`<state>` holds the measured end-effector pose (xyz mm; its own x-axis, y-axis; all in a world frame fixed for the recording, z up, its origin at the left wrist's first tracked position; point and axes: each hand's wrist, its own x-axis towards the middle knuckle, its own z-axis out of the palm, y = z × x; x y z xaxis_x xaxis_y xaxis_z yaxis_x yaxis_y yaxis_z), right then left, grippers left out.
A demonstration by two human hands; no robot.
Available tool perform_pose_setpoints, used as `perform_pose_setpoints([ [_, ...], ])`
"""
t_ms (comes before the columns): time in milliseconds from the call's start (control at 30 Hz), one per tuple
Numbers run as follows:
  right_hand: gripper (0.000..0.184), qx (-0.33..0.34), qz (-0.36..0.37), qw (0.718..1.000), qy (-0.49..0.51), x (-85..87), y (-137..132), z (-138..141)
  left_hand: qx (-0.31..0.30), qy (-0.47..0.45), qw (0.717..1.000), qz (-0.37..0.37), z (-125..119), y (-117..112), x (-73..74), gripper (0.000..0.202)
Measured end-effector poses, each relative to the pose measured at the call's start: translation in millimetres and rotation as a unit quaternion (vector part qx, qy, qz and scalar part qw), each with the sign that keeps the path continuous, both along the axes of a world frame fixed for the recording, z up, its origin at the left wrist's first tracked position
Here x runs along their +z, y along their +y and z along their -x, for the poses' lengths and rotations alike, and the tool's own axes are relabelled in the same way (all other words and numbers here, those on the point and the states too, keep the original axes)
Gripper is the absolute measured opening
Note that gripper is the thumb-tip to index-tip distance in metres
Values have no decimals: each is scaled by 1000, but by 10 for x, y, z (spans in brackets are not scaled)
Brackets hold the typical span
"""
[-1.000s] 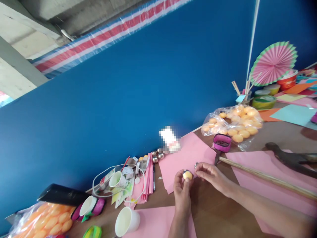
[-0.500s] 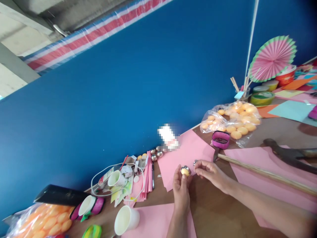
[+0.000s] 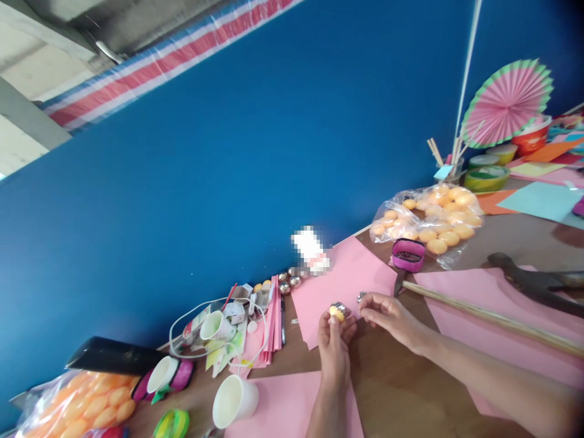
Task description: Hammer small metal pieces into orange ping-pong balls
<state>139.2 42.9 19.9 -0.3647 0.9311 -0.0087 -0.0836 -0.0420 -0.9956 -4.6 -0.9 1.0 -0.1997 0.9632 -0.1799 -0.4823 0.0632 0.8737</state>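
My left hand is raised above the wooden table with its fingers pinched round a small yellow-orange ball piece that has a shiny silver cap on top. Just to its right, my right hand is curled, its fingertips pinched on a tiny silver bit. Both hands hover over the corner of a pink paper sheet, a few centimetres apart.
A clear bag of orange half-balls and a small magenta box lie behind the hands. A long bamboo stick crosses pink paper at right. White cups, paper scraps, silver balls and another orange bag lie left.
The left hand has turned the ball piece a little, so the silver cap now shows on top. The right hand has stayed close by with its pinch held.
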Motion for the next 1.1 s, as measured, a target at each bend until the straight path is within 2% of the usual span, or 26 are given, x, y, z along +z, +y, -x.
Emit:
perform_pose_setpoints([
  [267,18,1,-11,1000,5,15,-9,4,7,-13,1000,-1,-18,-1,13,33],
  [500,19,5,-7,1000,-5,-23,-2,3,11,13,1000,-1,-45,1,51,33],
  [667,18,2,-22,1000,-12,-19,-6,3,28,37,999,0,-71,5,52,42],
  [900,17,13,-66,998,-3,18,-7,-2,-10,87,996,-35,-29,-7,4,42],
  [1100,22,19,-35,999,22,-16,-24,4,-15,94,995,-42,-31,-9,5,41],
])
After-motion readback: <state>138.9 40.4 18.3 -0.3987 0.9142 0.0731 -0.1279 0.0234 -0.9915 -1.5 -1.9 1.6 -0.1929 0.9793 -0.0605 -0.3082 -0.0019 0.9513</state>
